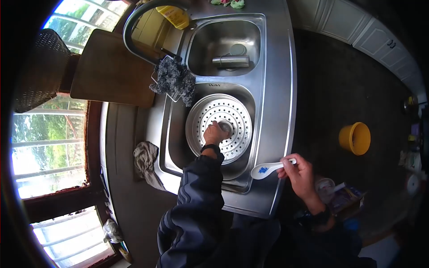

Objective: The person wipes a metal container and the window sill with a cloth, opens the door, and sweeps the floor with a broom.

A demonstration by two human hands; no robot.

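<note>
L hand (215, 133) is down in the near basin (175, 152) of the steel sink, on a round perf'd metal tray (201, 118), fingers bent at a small shiny round piece (227, 128) abt mid-tray; can't tell if they're clamped on it or just touching, as the hand hides part. Tray sits inside the basin, holes in rings, plain rim round it. R hand (300, 175) is closed on the handle of a white spoon (257, 174), thumb + fingers pinching it, bowl pointing L in view w/ a blue mark inside, held above the steel counter (279, 111) & the near basin's edge. Both hands well apart; dark sleeves, dark band on each wrist. Far basin (203, 38) has a metal cylinder (231, 60) lying on its side & a pale round disc (237, 49) just beside it. Dark curved faucet (129, 33) arches at the L of the sinks, nr a yellow bottle (173, 17). Dark grey fuzzy scrubber (174, 80) is in a wire holder btwn faucet & near basin, next to a brown board (111, 67). Crumpled rag (146, 163) by the near basin's L side, barred windows (49, 147) farther L. Yellow bucket (354, 138) on the dark floor, R side, white cabinets (344, 22) past it
</note>
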